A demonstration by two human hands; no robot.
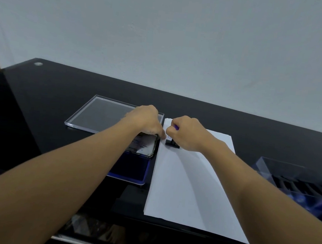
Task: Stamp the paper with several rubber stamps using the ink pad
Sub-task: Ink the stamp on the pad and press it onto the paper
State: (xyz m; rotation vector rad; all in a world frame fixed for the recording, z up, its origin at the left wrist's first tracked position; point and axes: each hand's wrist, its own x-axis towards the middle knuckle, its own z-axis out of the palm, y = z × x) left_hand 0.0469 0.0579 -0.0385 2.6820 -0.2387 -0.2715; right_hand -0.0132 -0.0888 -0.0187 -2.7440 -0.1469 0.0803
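A white sheet of paper (189, 184) lies on the black table. My right hand (186, 133) grips a small black rubber stamp (172, 143) whose base sits on the paper near its far left corner; a purple mark shows on one finger. My left hand (146, 120) rests at the paper's left edge, fingertips touching down beside the stamp. A faint blue print shows on the paper just above the stamp. The blue ink pad (131, 170) lies open to the left of the paper, partly under my left forearm.
A clear plastic lid (101, 115) lies behind the ink pad. A phone (145, 146) rests between lid and pad. A clear box of black stamps (299, 180) stands at the right edge. The black table (60, 91) ends at a pale wall.
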